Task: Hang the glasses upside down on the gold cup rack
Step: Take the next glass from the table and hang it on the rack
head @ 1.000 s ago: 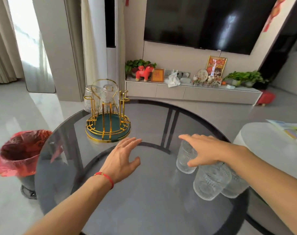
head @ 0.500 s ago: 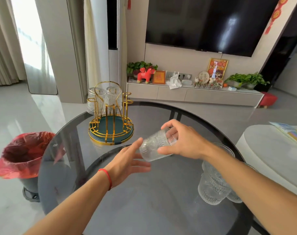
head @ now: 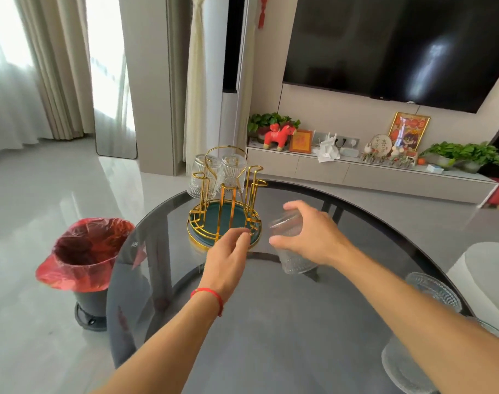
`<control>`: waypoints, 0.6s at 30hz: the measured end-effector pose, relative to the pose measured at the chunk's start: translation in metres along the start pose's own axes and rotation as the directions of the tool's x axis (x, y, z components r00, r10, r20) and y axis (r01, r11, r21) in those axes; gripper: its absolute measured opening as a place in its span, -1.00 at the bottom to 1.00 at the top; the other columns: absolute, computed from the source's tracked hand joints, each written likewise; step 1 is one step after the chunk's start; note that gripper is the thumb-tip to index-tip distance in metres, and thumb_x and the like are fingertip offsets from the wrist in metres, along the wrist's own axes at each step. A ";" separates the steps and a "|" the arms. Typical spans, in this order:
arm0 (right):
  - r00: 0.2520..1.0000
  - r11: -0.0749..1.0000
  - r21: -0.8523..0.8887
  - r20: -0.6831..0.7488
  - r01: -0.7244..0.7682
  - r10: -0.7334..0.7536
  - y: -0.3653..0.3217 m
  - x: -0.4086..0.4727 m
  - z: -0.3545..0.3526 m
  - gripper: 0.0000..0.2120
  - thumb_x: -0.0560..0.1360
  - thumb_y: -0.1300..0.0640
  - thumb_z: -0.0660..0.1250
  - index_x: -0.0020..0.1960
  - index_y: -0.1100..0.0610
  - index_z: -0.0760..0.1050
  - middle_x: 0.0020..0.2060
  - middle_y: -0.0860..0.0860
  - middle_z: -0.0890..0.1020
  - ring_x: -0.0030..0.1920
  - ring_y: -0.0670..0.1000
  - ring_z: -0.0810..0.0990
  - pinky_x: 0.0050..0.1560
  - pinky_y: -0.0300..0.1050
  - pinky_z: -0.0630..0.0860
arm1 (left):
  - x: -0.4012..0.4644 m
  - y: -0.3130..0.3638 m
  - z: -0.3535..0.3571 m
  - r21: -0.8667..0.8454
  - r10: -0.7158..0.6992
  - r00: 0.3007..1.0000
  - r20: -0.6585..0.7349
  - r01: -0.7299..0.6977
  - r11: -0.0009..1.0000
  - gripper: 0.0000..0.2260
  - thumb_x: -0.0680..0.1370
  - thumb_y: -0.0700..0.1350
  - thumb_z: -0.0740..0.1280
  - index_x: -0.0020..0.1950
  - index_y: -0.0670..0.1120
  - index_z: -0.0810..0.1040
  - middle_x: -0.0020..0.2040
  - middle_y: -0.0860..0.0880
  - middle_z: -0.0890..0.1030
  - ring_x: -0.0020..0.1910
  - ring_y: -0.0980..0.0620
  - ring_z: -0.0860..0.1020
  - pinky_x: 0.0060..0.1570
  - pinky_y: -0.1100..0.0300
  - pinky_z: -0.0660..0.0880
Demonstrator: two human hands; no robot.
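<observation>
The cup rack (head: 224, 216) stands on the round table (head: 271, 322) toward its far left edge, with 2 glasses (head: 217, 174) hanging on its far side. A glass (head: 292, 243) is held just right of the rack. More glasses (head: 433, 291) sit at the table's right edge. A bin (head: 84, 265) stands on the floor left of the table.

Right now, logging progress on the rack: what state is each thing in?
gold cup rack: upright, two glasses hung, front pegs free
hung glasses: upside down
right hand: gripping held glass
left hand: empty, near rack
table glasses: waiting
</observation>
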State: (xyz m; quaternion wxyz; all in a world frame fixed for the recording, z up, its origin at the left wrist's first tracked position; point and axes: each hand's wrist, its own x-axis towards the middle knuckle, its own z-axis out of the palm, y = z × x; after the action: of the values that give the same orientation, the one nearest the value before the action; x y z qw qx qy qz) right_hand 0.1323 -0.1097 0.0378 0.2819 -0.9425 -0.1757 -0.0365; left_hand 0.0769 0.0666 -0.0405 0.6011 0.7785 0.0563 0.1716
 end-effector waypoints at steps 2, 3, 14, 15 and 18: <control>0.989 0.990 0.134 -0.137 -0.045 0.064 -0.001 0.021 -0.016 -0.13 0.31 -0.17 0.63 0.54 -0.05 0.37 0.38 0.03 0.56 0.34 0.09 0.51 0.15 -0.06 0.44 | 0.006 -0.023 -0.009 0.491 0.140 0.990 0.029 -0.136 0.861 -0.61 0.59 0.02 0.32 0.42 0.00 0.47 0.43 -0.06 0.50 0.44 -0.06 0.39 0.42 -0.05 0.38; 0.974 0.975 0.219 -0.206 -0.050 0.096 -0.004 0.034 -0.025 -0.12 0.31 -0.15 0.64 0.54 -0.04 0.38 0.38 0.01 0.55 0.34 0.08 0.51 0.19 -0.04 0.46 | 0.007 -0.034 -0.011 0.631 0.130 0.986 0.106 -0.168 0.757 -0.49 0.57 0.04 0.34 0.50 0.03 0.37 0.55 -0.06 0.36 0.55 -0.10 0.23 0.51 -0.10 0.25; 0.918 0.844 0.536 -0.321 -0.028 0.234 -0.039 0.170 -0.017 -0.18 0.31 0.01 0.70 0.48 0.09 0.44 0.31 0.04 0.59 0.31 0.10 0.57 0.29 0.07 0.58 | 0.017 -0.050 -0.014 0.772 0.006 0.983 0.184 -0.149 0.618 -0.28 0.60 0.08 0.27 0.65 0.04 -0.07 0.67 0.03 -0.04 0.63 -0.04 -0.14 0.59 -0.11 0.00; 0.928 0.856 0.515 -0.304 -0.031 0.217 -0.038 0.176 -0.012 -0.16 0.31 0.00 0.70 0.50 0.08 0.42 0.35 0.05 0.58 0.33 0.10 0.55 0.33 0.09 0.56 | 0.017 -0.050 -0.014 0.774 -0.003 0.981 0.194 -0.152 0.615 -0.28 0.61 0.08 0.27 0.64 0.04 -0.08 0.67 0.03 -0.06 0.63 -0.04 -0.15 0.59 -0.11 -0.01; 0.954 0.878 0.479 -0.249 -0.030 0.169 -0.036 0.188 0.000 -0.13 0.30 0.02 0.71 0.51 0.07 0.41 0.40 0.06 0.55 0.39 0.11 0.52 0.39 0.11 0.50 | 0.018 -0.052 -0.016 0.769 -0.003 0.978 0.209 -0.162 0.619 -0.28 0.61 0.06 0.26 0.64 0.05 -0.10 0.67 0.03 -0.08 0.63 -0.03 -0.17 0.59 -0.11 -0.03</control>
State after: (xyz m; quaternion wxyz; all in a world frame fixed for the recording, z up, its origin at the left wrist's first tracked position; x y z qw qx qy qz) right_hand 0.2954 -0.0233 0.0879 0.5252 -0.8389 -0.0878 -0.1128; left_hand 0.0939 0.1007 -0.0827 0.1972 0.9764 0.0331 0.0817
